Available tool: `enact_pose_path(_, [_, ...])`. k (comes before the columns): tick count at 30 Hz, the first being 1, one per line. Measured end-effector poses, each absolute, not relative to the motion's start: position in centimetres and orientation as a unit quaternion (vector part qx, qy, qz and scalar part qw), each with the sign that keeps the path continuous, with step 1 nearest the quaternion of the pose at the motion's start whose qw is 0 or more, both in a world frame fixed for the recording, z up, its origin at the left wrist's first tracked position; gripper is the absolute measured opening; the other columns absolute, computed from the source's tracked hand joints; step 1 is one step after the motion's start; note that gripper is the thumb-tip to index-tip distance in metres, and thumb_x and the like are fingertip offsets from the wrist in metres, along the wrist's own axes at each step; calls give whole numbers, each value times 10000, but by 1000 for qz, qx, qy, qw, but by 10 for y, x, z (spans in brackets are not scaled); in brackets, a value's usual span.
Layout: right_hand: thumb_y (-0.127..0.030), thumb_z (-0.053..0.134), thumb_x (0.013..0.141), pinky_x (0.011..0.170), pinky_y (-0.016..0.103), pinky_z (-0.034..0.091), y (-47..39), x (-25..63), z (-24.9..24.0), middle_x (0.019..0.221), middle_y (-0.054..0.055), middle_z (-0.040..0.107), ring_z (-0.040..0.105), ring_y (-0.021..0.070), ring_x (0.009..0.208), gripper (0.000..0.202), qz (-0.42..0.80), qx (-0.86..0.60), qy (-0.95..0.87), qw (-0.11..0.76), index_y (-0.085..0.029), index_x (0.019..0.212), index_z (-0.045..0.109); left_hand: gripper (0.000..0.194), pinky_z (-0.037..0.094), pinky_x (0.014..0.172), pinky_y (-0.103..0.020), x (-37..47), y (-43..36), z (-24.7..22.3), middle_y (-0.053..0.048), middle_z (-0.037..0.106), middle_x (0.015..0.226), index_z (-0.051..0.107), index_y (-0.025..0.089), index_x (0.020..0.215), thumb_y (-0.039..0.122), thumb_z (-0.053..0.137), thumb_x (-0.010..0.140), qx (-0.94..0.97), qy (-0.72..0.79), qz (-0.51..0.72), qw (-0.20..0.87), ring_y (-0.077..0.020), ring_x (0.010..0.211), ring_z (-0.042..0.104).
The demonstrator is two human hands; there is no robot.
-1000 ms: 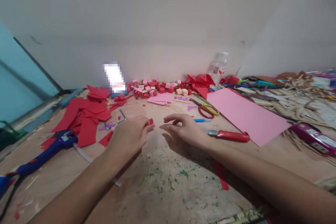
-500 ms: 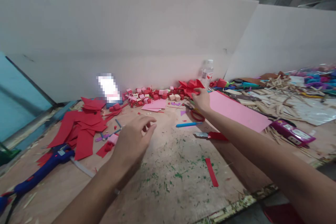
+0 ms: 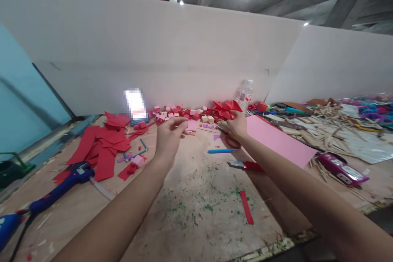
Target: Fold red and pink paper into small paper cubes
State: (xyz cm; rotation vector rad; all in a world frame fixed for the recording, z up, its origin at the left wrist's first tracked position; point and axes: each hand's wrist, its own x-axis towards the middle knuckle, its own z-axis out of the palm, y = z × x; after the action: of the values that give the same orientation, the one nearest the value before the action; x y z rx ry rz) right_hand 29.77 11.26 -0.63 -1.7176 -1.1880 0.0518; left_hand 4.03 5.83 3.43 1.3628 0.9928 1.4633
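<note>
My left hand (image 3: pixel 168 137) is raised in front of the row of small red and pink cubes (image 3: pixel 176 113), thumb and index finger curled close together near some pink paper pieces (image 3: pixel 193 125). Whatever may be between those fingertips is too small to make out. My right hand (image 3: pixel 238 125) is at the folded red paper shapes (image 3: pixel 225 108), its fingertips partly hidden against them. Red-handled scissors (image 3: pixel 232 142) lie just below it, and a large pink sheet (image 3: pixel 276 139) lies to its right. Nearer me are a blue pen (image 3: pixel 221 151) and a red cutter (image 3: pixel 253 166).
Red paper strips (image 3: pixel 106 147) and a blue glue gun (image 3: pixel 61 188) are on the left. A lit phone (image 3: pixel 135 104) and a plastic bottle (image 3: pixel 245 94) stand by the back wall. Wood sticks (image 3: pixel 328 131) and a purple device (image 3: pixel 342 169) lie on the right.
My left hand has moved forward and right, up to the pink paper pieces, and its fingers have drawn together. My right hand stays by the folded red shapes. The view has tilted slightly up.
</note>
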Motion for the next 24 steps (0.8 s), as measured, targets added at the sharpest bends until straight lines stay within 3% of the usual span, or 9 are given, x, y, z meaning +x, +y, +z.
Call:
enact_pose_path(3, [-159, 642, 710, 909, 410, 535, 92, 267, 0, 1177, 166, 730, 687, 291, 1043, 408, 122, -662, -487, 557, -138, 1111, 717, 255, 483, 605, -232, 51, 61, 27, -60, 711, 957, 728, 187, 956, 314, 732, 735, 521, 410, 577, 477, -147, 733, 636])
enact_pose_path(5, [-198, 679, 706, 819, 399, 572, 70, 239, 4, 1119, 137, 760, 718, 282, 951, 403, 199, -617, -499, 575, -159, 1104, 731, 348, 493, 614, -230, 50, 54, 23, -100, 701, 1063, 719, 182, 1030, 335, 762, 721, 522, 420, 565, 482, -186, 860, 666])
enact_pose_path(8, [-269, 753, 710, 820, 362, 576, 32, 199, 9, 1170, 85, 754, 723, 251, 968, 429, 291, -539, -522, 593, -218, 1136, 735, 515, 529, 698, -262, 34, 37, 21, -144, 638, 1267, 653, 201, 1193, 361, 787, 723, 533, 441, 534, 487, -241, 1075, 652])
enact_pose_path(10, [-252, 808, 690, 843, 371, 561, 11, 181, 13, 1126, 59, 763, 713, 248, 984, 454, 430, -449, -514, 591, -259, 1138, 738, 489, 546, 764, -305, 17, 27, 23, -143, 638, 1292, 630, 206, 1194, 376, 768, 757, 564, 436, 507, 485, -249, 1121, 641])
enact_pose_path(12, [-241, 831, 687, 871, 382, 547, -1, 171, 15, 1055, 44, 772, 704, 250, 995, 434, 497, -379, -521, 581, -274, 1111, 745, 313, 548, 773, -330, 1, 20, 25, -111, 710, 1134, 668, 195, 1031, 388, 735, 794, 610, 423, 492, 455, -239, 1024, 669])
enact_pose_path(14, [-246, 837, 692, 903, 400, 538, -5, 168, 12, 1075, 41, 761, 690, 256, 1029, 443, 523, -348, -529, 570, -287, 1123, 741, 185, 544, 735, -330, -11, 15, 27, -64, 725, 898, 657, 189, 814, 366, 712, 811, 663, 409, 488, 394, -214, 850, 675])
enact_pose_path(16, [-253, 838, 694, 938, 420, 528, -3, 167, 4, 1179, 48, 728, 669, 259, 1077, 478, 513, -358, -540, 563, -298, 1158, 729, 180, 533, 715, -319, -18, 12, 27, -36, 694, 789, 617, 189, 721, 309, 684, 838, 722, 393, 484, 301, -193, 764, 656])
enact_pose_path(20, [-312, 824, 734, 965, 430, 515, -1, 168, -12, 1314, 78, 653, 624, 267, 1151, 506, 424, -445, -548, 568, -295, 1225, 703, 118, 508, 777, -335, -28, 10, 17, -69, 720, 911, 636, 174, 849, 149, 549, 925, 840, 323, 436, 14, -210, 875, 665])
enact_pose_path(24, [-483, 783, 808, 776, 392, 571, -7, 165, -19, 1076, 80, 730, 693, 230, 875, 450, 577, -410, -488, 511, -256, 1192, 723, 168, 512, 830, -357, -33, 11, 6, -96, 735, 988, 645, 169, 926, 115, 488, 957, 908, 239, 325, -110, -225, 929, 679])
